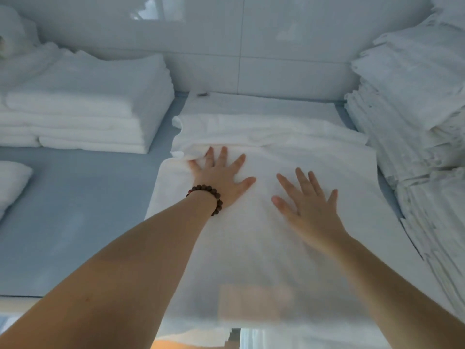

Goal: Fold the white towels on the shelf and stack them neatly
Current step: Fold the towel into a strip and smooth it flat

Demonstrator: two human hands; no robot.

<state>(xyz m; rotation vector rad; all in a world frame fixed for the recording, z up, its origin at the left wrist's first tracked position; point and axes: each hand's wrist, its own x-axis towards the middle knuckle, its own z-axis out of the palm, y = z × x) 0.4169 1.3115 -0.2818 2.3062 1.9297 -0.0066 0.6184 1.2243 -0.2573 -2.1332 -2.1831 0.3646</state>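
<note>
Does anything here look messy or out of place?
The spread towel is bunched at its far left edge, just past the left hand. The tall stack on the right has ragged, uneven edges, unlike the neat stack on the left.

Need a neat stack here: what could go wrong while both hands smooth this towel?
1. The towel is rumpled just beyond the left hand; pressing flat may lock creases in.
2. Its near end seems to overhang the shelf edge, so it might slide off.
3. The tall stack at right sits close; the right hand could nudge it sweeping outward.
</note>
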